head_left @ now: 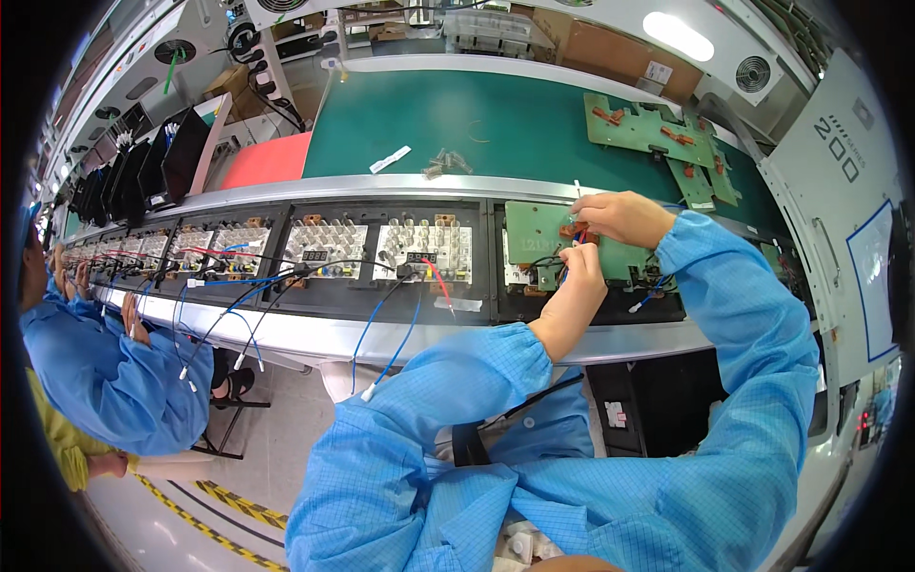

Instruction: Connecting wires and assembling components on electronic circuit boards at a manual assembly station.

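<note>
My left hand (583, 272) is over a green fixture board (534, 229) on the test bench, its fingers pinched on thin red and blue wires (578, 240). Just above it, my right hand (620, 215) grips a small white-tipped connector (577, 190) at the same spot on the board. Both forearms are in blue sleeves and come in from below. What lies under my fingers on the board is hidden.
Left of the board, test panels (372, 250) with pins and dangling blue, red and black leads (386, 329) line the bench. Behind runs a green conveyor belt (477, 119) carrying another green fixture (658, 129). A person in a blue coat (105, 367) sits at my left.
</note>
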Demonstrator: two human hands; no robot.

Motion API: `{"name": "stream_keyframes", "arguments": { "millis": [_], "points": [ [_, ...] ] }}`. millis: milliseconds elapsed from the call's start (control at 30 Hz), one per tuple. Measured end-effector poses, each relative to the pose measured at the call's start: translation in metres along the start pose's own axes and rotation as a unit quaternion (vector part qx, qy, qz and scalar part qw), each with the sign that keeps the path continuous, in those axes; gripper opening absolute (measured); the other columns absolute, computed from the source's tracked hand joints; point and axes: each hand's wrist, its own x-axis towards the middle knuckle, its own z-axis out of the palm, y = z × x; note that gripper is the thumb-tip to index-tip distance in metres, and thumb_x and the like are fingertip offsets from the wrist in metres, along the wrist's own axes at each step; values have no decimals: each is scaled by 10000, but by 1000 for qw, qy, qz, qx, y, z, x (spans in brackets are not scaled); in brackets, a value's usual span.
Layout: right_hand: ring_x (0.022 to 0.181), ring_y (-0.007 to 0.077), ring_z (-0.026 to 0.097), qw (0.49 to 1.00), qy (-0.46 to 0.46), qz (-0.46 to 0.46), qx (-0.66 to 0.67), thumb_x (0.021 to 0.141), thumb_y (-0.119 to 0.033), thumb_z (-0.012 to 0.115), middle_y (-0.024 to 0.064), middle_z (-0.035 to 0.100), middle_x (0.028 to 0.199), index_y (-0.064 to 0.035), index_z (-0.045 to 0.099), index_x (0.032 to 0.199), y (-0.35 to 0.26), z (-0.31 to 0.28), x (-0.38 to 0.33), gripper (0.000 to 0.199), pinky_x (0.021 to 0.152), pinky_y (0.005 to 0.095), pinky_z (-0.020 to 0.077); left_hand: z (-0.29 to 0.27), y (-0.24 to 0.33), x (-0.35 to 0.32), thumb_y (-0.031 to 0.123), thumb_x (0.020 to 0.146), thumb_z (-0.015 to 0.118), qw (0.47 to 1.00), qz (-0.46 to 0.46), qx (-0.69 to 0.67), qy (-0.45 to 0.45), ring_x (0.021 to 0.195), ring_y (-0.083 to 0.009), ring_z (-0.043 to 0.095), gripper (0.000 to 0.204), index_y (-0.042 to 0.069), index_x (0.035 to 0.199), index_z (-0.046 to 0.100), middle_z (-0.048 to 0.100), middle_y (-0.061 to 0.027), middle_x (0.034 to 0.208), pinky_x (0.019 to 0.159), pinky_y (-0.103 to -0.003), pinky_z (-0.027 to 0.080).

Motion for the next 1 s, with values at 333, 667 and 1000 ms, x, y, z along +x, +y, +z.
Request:
{"name": "stream_keyframes", "arguments": {
  "millis": [333, 667, 1000],
  "points": [
    [938, 281, 650, 993, -2, 93, 71, 821, -34, 620, 26, 621, 1202, -73, 653, 1057, -23, -19, -6, 241, 756, 361, 559, 4, -2, 1, 176, 809, 551, 999, -30, -31, 0, 845, -230, 481, 222, 67, 903, 719, 590, -68, 829, 728, -371, 397],
    [924, 265, 619, 990, -10, 100, 96, 822, -180, 684, 49, 647, 926, -96, 677, 926, -57, -51, 10, 134, 748, 389, 512, 29, -63, -39, -13, 767, 585, 736, -172, -618, 217, 933, -292, 596, 222, 15, 976, 655, 620, -106, 927, 774, -388, 519],
    [900, 260, 633, 994, 41, 84, 61, 774, -186, 738, 63, 664, 969, -85, 685, 966, -74, -22, 13, 223, 746, 352, 522, 41, -50, -52, 76, 821, 645, 689, -269, -649, 178, 823, -309, 621, 58, 60, 876, 642, 628, -95, 830, 697, -405, 504]
  ]
}}
